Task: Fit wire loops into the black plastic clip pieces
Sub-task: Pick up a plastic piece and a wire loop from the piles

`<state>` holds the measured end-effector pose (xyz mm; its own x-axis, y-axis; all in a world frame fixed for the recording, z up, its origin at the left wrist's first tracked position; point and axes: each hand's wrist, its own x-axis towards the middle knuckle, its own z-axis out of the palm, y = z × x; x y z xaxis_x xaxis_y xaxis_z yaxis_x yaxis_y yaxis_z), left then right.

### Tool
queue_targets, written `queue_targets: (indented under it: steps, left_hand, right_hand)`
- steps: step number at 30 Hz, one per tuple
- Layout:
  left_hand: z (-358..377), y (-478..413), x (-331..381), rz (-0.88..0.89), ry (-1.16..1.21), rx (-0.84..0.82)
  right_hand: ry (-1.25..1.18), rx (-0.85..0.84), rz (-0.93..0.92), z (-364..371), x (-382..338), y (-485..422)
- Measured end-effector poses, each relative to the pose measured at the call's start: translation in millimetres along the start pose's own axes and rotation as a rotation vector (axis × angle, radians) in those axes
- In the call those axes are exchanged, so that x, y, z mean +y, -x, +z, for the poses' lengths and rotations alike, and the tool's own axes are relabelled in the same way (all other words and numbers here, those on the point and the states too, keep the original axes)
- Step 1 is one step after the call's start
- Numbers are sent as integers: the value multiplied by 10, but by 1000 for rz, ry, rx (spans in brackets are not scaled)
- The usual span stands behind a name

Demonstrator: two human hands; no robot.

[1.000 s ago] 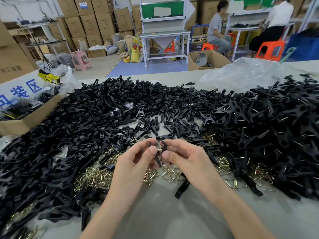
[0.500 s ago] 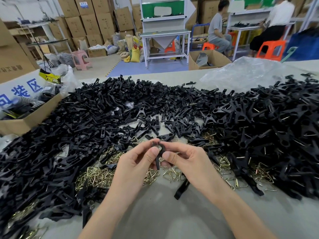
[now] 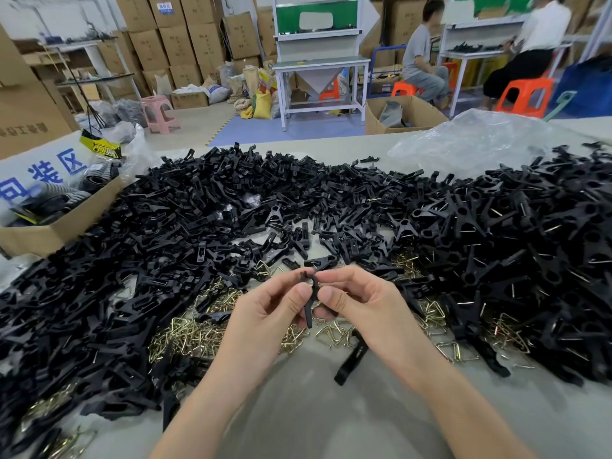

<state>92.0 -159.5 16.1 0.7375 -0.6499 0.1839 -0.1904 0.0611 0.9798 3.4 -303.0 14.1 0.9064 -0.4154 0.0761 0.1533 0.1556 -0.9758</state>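
Note:
My left hand point(image 3: 265, 318) and my right hand point(image 3: 367, 309) meet above the table's middle and together pinch one black plastic clip point(image 3: 310, 298), held upright between thumbs and forefingers. A glint of metal shows at the clip's top, mostly hidden by my fingertips. Brass-coloured wire loops point(image 3: 198, 336) lie scattered on the table under and beside my hands. A large heap of loose black clip pieces point(image 3: 185, 220) spreads to the left and far side. Clips with wire showing in them point(image 3: 516, 246) pile up on the right.
A single black clip piece point(image 3: 351, 361) lies just under my right wrist. A cardboard box point(image 3: 49, 226) with dark parts stands at the left table edge. A crumpled clear plastic bag point(image 3: 480, 144) sits at the far right. Two people sit at benches beyond the table.
Both hands stay together on the clip; their fingers have shifted slightly and the clip now stands a little straighter between them.

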Motion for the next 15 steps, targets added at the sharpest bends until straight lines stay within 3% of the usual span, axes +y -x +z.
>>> queue_targets:
  steps: [9, 15]
  left_hand:
    - [7, -5, 13, -41, 119, 26]
    - [-11, -16, 10, 12, 40, 81]
  right_hand:
    - [92, -119, 14, -38, -27, 34]
    - [176, -109, 7, -102, -8, 1]
